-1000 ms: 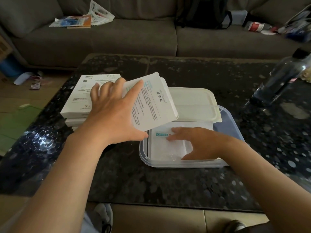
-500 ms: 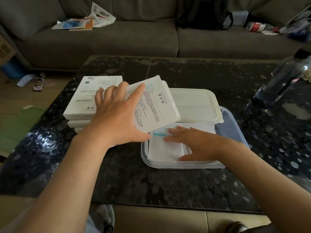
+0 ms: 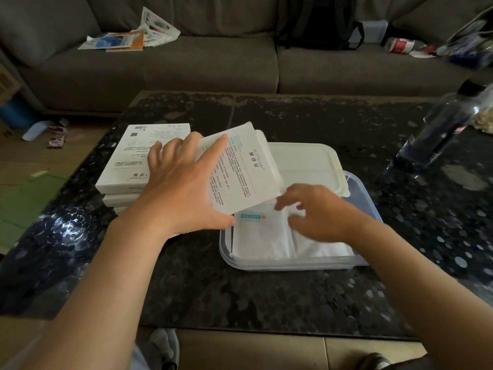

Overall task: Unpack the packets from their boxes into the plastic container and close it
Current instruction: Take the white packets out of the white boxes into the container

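Packets (image 3: 262, 236): we see white packets lying flat inside the plastic container (image 3: 370, 209), directly under our right fingers.
Plastic container position: it rests on the bench (image 3: 266, 289), open, with its lid (image 3: 306, 164) lying across the far rim, beyond both sets of fingers.
Left hand (image 3: 181, 188): our fingers are spread wide over a white box (image 3: 240, 169), thumb under the near edge, holding it tilted above the container's left corner.
Right hand (image 3: 317, 209): the fingers are loosely curled and blurred; they appear to touch the packets, but we cannot tell whether they grip one.
Key relation: the box's lower end points down toward the container, just left of our right fingers; the packets' long axis runs away from us.
Nearer hand: the right hand is nearer the packets; the left is nearer the stacked boxes (image 3: 133, 161), just behind its knuckles.
Judged step: settling packets flat; stacked boxes remain, lid not yet on.
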Motion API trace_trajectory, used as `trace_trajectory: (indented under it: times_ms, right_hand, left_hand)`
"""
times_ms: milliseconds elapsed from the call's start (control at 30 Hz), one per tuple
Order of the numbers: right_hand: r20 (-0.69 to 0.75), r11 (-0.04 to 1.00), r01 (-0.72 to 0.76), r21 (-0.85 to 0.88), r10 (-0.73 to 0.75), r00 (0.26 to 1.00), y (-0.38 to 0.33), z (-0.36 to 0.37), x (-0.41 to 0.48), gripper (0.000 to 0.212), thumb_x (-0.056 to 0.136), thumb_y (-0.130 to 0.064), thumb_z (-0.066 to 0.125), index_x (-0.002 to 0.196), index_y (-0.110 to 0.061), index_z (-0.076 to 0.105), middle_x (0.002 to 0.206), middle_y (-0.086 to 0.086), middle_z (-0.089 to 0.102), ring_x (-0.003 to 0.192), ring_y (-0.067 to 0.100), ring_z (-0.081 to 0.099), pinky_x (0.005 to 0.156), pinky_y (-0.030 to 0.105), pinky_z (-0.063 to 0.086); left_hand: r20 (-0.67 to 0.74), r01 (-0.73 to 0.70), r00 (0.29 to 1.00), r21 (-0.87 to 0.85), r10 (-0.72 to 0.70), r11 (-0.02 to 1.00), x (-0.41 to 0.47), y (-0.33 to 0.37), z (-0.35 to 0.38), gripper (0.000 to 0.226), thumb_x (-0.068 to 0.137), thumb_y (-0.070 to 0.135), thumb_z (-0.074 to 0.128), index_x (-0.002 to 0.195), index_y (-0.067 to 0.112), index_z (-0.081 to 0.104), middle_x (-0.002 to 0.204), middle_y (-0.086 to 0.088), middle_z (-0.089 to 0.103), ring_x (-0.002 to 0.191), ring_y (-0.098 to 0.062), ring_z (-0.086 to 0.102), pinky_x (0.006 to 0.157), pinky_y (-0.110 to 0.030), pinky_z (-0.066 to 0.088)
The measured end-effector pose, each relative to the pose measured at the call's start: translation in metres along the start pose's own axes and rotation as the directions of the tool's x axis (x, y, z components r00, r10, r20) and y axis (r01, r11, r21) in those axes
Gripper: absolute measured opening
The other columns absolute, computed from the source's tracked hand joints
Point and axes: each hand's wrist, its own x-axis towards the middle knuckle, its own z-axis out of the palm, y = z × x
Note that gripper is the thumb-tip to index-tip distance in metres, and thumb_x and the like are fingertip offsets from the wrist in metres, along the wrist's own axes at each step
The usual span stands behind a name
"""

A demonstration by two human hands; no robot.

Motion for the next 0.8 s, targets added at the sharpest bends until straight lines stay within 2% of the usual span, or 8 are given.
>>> trace_trajectory:
  times_ms: [33, 100, 200, 333, 433, 600, 733, 800]
  right_hand:
    - [-0.139, 0.997, -0.028, 0.068, 0.037, 0.990, -0.002, -0.008, 0.000, 0.023, 0.090, -0.008, 0.063, 0.102, -0.026, 0.071, 0.112, -0.009, 0.068, 0.104, 0.014, 0.064, 0.092, 0.030, 0.057]
    - [-0.330, 0.961, -0.045, 0.273, 0.138, 0.934, -0.004, -0.026, -0.001, 0.016, 0.090, -0.004, 0.061, 0.084, -0.017, 0.069, 0.082, -0.002, 0.069, 0.077, 0.017, 0.068, 0.063, 0.025, 0.055]
    - [-0.375, 0.873, 0.017, 0.488, 0.192, 0.907, -0.011, -0.045, -0.007, 0.008, 0.092, -0.003, 0.065, 0.088, -0.011, 0.065, 0.075, 0.008, 0.069, 0.059, 0.020, 0.066, 0.049, 0.025, 0.050]
    - [-0.239, 0.861, 0.022, 0.508, 0.116, 0.964, -0.016, -0.042, -0.011, 0.017, 0.091, -0.021, 0.073, 0.095, -0.009, 0.061, 0.085, -0.001, 0.075, 0.070, 0.018, 0.076, 0.055, 0.032, 0.061]
    - [-0.216, 0.897, -0.008, 0.442, 0.116, 0.969, -0.009, -0.037, -0.007, 0.023, 0.089, -0.018, 0.076, 0.103, -0.009, 0.061, 0.089, -0.004, 0.072, 0.077, 0.014, 0.077, 0.055, 0.031, 0.062]
    - [-0.247, 0.949, -0.009, 0.317, 0.092, 0.965, -0.002, -0.036, -0.005, 0.034, 0.086, -0.013, 0.080, 0.114, -0.025, 0.065, 0.097, -0.010, 0.070, 0.085, 0.014, 0.074, 0.061, 0.039, 0.065]
    - [-0.229, 0.925, 0.033, 0.379, 0.059, 0.972, -0.001, -0.044, -0.013, 0.028, 0.089, -0.016, 0.076, 0.111, -0.031, 0.068, 0.102, -0.016, 0.070, 0.092, 0.010, 0.072, 0.069, 0.030, 0.063]
    - [-0.241, 0.896, 0.052, 0.442, 0.063, 0.968, -0.001, -0.051, -0.019, 0.019, 0.089, -0.022, 0.075, 0.101, -0.035, 0.068, 0.096, -0.022, 0.071, 0.088, 0.004, 0.073, 0.062, 0.019, 0.059]
  left_hand:
    - [0.003, -0.014, 1.000, -0.013, 0.014, 1.000, -0.001, 0.001, 0.000, 0.132, 0.048, 0.079, 0.068, 0.154, 0.038, 0.000, 0.149, 0.005, 0.012, 0.140, -0.025, 0.010, 0.120, -0.054, 0.007]
    - [0.003, -0.059, 0.998, -0.023, 0.059, 0.998, -0.001, 0.003, -0.001, 0.131, 0.048, 0.079, 0.069, 0.153, 0.039, 0.002, 0.146, 0.007, 0.015, 0.139, -0.023, 0.015, 0.119, -0.054, 0.009]
    - [-0.026, -0.114, 0.993, -0.021, 0.114, 0.993, 0.000, 0.009, -0.001, 0.129, 0.048, 0.077, 0.072, 0.153, 0.039, 0.007, 0.143, 0.008, 0.022, 0.135, -0.021, 0.022, 0.118, -0.051, 0.014]
    - [-0.092, -0.198, 0.976, -0.006, 0.197, 0.980, -0.002, 0.021, 0.000, 0.127, 0.047, 0.072, 0.073, 0.153, 0.036, 0.013, 0.144, 0.006, 0.026, 0.135, -0.023, 0.025, 0.119, -0.051, 0.013]
    - [-0.128, -0.255, 0.957, 0.055, 0.260, 0.965, -0.003, 0.032, 0.002, 0.126, 0.048, 0.071, 0.073, 0.154, 0.032, 0.017, 0.143, 0.001, 0.028, 0.134, -0.026, 0.028, 0.120, -0.055, 0.010]
    - [-0.176, -0.308, 0.930, 0.112, 0.324, 0.945, -0.005, 0.047, 0.011, 0.121, 0.050, 0.069, 0.072, 0.153, 0.026, 0.024, 0.144, -0.006, 0.032, 0.135, -0.031, 0.030, 0.118, -0.061, 0.013]
    - [-0.184, -0.286, 0.935, 0.119, 0.304, 0.951, -0.003, 0.044, 0.012, 0.121, 0.049, 0.069, 0.072, 0.153, 0.027, 0.026, 0.145, -0.006, 0.032, 0.135, -0.032, 0.031, 0.118, -0.060, 0.012]
    - [-0.181, -0.260, 0.943, 0.117, 0.278, 0.959, -0.002, 0.040, 0.010, 0.123, 0.048, 0.070, 0.072, 0.153, 0.028, 0.024, 0.145, -0.005, 0.031, 0.136, -0.031, 0.031, 0.119, -0.060, 0.011]
